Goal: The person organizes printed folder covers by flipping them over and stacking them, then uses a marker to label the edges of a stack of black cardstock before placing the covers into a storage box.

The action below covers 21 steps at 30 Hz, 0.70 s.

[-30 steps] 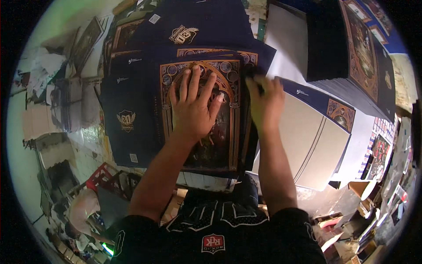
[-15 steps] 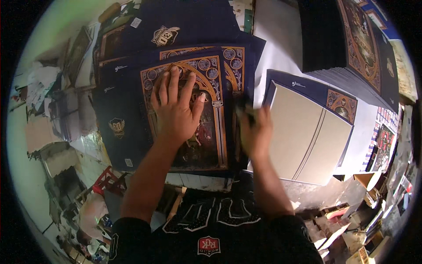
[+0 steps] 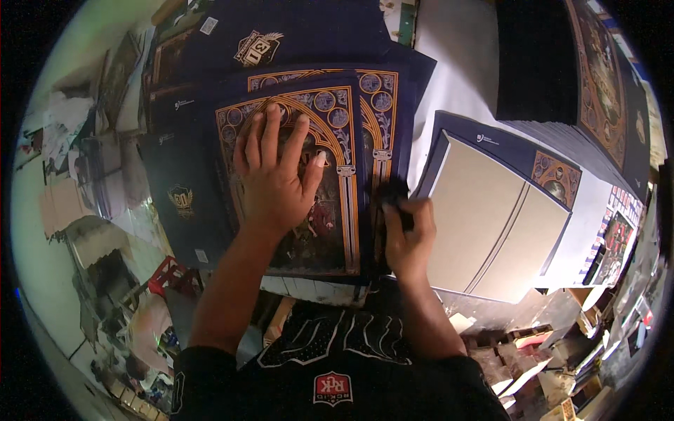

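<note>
My left hand [image 3: 275, 179] lies spread on a dark blue printed cover [image 3: 330, 249] with an orange ornamental arch frame, its fingers pointing away from me. Beneath that cover, a second one [image 3: 382, 105] with the same frame sticks out on the right. By the right edge of these covers, my right hand [image 3: 411, 238] is closed on a small black wad [image 3: 394, 191], perhaps a cloth or pad; its exact kind is not clear. Just right of this hand lies a dark blue sheet [image 3: 460, 126] with beige boards [image 3: 477, 203] on it.
More dark blue printed sheets [image 3: 337, 28] spread across the back. A tall stack of printed covers [image 3: 537, 63] stands at the far right on a white surface [image 3: 449, 63]. A red crate [image 3: 168, 275] sits lower left, and cardboard boxes [image 3: 516, 358] lie lower right.
My right hand has moved a little toward me along the right edge of the covers, with the black wad in it. My left hand stays on the cover; the whole view has shifted slightly.
</note>
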Tool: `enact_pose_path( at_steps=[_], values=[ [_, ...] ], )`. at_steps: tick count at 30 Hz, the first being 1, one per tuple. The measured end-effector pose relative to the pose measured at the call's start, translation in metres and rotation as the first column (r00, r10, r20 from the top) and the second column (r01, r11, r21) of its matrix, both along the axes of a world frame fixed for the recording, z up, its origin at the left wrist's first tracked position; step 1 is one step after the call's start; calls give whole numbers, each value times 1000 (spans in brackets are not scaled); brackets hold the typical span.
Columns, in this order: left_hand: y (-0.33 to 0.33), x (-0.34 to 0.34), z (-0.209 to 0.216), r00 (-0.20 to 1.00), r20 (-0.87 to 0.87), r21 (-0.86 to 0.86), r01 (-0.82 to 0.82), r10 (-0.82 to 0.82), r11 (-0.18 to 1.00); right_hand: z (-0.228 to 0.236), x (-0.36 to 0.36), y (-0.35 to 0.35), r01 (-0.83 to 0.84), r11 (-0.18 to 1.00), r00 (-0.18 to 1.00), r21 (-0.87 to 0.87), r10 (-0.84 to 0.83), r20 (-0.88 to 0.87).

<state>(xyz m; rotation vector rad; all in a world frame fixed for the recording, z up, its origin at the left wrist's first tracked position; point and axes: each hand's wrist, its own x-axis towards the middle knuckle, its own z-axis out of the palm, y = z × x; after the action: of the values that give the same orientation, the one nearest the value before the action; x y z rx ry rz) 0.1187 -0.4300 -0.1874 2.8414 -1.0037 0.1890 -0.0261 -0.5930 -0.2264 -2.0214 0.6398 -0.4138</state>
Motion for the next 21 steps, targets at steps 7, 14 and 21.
enact_pose_path(
  at_steps=[7, 14, 21],
  values=[
    [-14, 1, 1, 1000, 13, 24, -5, 5, 1000, 8, 110, -60, 95, 994, 990, 61, -101, 96],
    [-4, -1, -9, 1000, 25, -64, 9, -7, 998, -26, -115, 39, -142, 989, 989, -34, 143, 36],
    [-7, 3, -13, 996, 84, -57, 14, -9, 998, 8, 116, -64, -7, 981, 995, -196, 27, 99]
  ],
)
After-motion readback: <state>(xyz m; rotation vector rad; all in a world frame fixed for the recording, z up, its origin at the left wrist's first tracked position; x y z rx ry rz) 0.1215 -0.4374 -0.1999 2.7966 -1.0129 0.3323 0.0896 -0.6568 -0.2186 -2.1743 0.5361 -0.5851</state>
